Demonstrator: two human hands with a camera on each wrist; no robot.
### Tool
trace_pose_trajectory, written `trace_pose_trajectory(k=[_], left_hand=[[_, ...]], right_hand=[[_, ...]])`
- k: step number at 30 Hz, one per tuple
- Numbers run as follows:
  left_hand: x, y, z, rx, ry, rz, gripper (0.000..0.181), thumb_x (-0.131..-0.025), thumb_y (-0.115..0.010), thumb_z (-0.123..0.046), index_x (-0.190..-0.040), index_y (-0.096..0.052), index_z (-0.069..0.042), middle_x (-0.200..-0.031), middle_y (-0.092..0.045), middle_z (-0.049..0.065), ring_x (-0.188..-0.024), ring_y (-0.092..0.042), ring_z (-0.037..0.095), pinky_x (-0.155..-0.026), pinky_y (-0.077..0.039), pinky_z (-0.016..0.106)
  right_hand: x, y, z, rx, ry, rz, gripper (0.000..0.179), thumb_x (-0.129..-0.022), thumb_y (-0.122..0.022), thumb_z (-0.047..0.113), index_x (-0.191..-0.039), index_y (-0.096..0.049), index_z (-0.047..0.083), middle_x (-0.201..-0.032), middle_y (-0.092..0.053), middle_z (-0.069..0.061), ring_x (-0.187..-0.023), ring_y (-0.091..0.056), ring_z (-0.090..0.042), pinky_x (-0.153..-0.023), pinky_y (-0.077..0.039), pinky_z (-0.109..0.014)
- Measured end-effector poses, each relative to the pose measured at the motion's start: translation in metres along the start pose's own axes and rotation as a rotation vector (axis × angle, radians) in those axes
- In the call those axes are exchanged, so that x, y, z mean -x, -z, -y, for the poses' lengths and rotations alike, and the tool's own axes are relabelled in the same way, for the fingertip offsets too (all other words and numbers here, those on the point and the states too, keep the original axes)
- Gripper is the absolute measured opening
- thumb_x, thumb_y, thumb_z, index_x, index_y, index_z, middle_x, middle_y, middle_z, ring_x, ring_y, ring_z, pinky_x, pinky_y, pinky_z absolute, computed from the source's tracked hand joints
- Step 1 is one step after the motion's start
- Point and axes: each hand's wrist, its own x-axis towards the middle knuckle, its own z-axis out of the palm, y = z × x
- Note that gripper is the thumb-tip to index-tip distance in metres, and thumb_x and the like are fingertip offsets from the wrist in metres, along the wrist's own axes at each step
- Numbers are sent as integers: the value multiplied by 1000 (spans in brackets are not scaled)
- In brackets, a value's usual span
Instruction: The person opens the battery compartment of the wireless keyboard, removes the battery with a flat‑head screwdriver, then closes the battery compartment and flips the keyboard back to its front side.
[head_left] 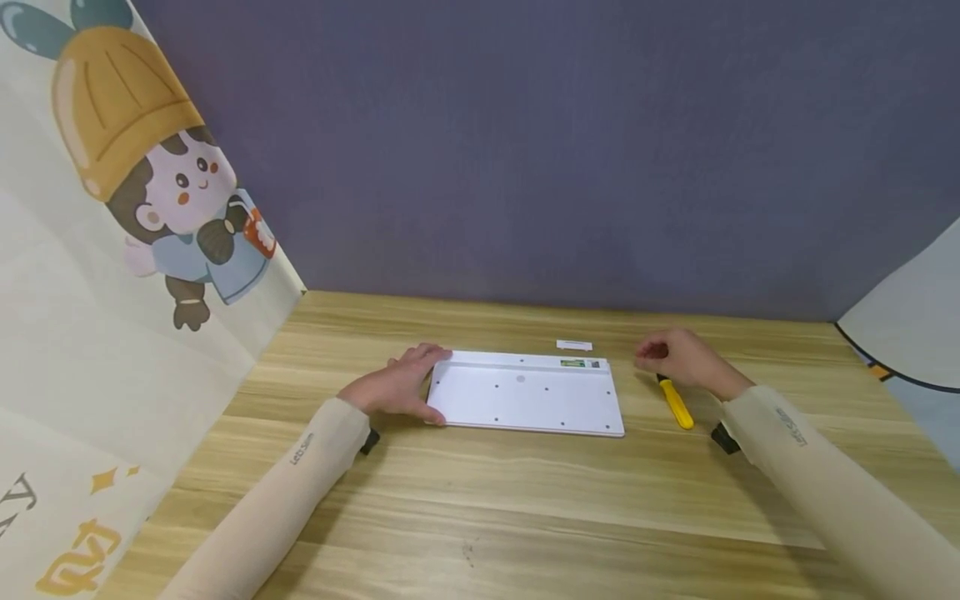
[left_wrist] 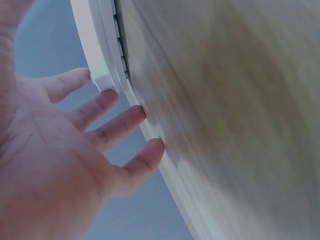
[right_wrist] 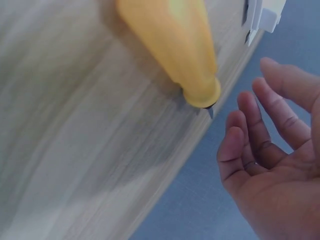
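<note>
A white keyboard (head_left: 525, 408) lies face down on the table, its underside dotted with small dark screw spots and an open battery slot along the far edge. My left hand (head_left: 401, 385) rests at its left end, thumb near the front corner and fingers at the far corner. In the left wrist view, fingertips (left_wrist: 107, 97) touch the keyboard's edge (left_wrist: 92, 45), fingers spread. To the right, my right hand (head_left: 678, 360) hovers with loosely bent fingers, holding nothing. Just below it lies a screwdriver (head_left: 677, 406) with a yellow handle, apart from the fingers in the right wrist view.
Behind the keyboard lies a small white battery cover (head_left: 574, 345). A dark panel (head_left: 555, 150) stands along the table's back edge. A printed curtain (head_left: 90, 333) borders the left side, and another light cloth (head_left: 915, 317) hangs on the right.
</note>
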Motion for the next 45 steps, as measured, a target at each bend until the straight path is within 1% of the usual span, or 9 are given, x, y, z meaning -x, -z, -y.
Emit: trace_pose_trajectory(k=[7, 10, 14, 19, 22, 26, 29, 37, 45], left_hand=[[1, -3, 2, 10, -11, -1, 110, -62, -83, -52, -148, -29, -10, -146, -31, 11, -135, -26, 30, -101, -21, 66], [2, -3, 3, 7, -13, 1, 109, -63, -84, -50, -147, -29, -9, -145, -32, 11, -135, -26, 30, -101, -21, 65], [3, -3, 4, 3, -24, -3, 108, -63, -85, -49, -147, -30, -8, -144, -34, 11, -134, -27, 31, -101, -23, 64], [4, -2, 5, -14, -26, 0, 108, -64, -83, -51, -147, -30, -7, -145, -34, 11, -133, -28, 30, -101, -24, 63], [5, -1, 4, -10, -20, 5, 108, -64, -83, -50, -147, -29, -7, -146, -32, 12, -134, -26, 32, -101, -23, 65], [5, 0, 5, -9, -11, 10, 108, -65, -83, -50, -148, -28, -8, -148, -29, 14, -136, -23, 34, -101, -20, 67], [6, 1, 6, -7, -1, 16, 109, -64, -83, -51, -148, -27, -10, -150, -28, 13, -137, -21, 34, -102, -19, 65], [6, 2, 8, 19, -7, 10, 108, -63, -84, -49, -147, -29, -10, -150, -28, 12, -137, -22, 33, -102, -19, 65], [3, 2, 8, 41, 17, 15, 110, -61, -83, -53, -148, -29, -15, -148, -32, 10, -136, -23, 34, -104, -14, 65]], right_hand=[[16, -1, -2, 13, -7, -7, 20, -86, -70, 18, -98, -69, 2, -85, -63, -1, -73, -56, -15, -64, -48, -32], [25, -1, -3, 15, 14, -6, 15, -85, -71, 15, -94, -69, 4, -80, -62, 1, -70, -53, -15, -61, -46, -29], [40, -3, -2, 45, 39, -12, 9, -83, -73, 15, -88, -67, 10, -74, -57, 4, -65, -48, -13, -57, -42, -26], [56, -7, 1, 74, 10, -18, 24, -81, -76, 23, -94, -63, 8, -80, -55, 4, -70, -49, -13, -60, -44, -28], [62, -10, 3, 65, 0, -20, 29, -80, -77, 24, -96, -60, 6, -78, -52, 2, -69, -47, -14, -58, -41, -28], [66, -13, 1, 64, -6, -37, 31, -79, -78, 23, -95, -57, 6, -74, -48, 1, -66, -44, -14, -57, -38, -27], [67, -16, -2, 66, -16, -49, 31, -79, -78, 20, -96, -56, 5, -74, -48, 1, -66, -44, -14, -57, -38, -28], [70, -15, -2, 93, -77, -40, 30, -80, -73, 13, -102, -54, 3, -74, -52, 1, -61, -45, -15, -54, -39, -30], [74, -11, 3, 102, -131, -91, 25, -83, -69, 11, -103, -57, 3, -80, -58, -3, -61, -47, -15, -53, -40, -31]])
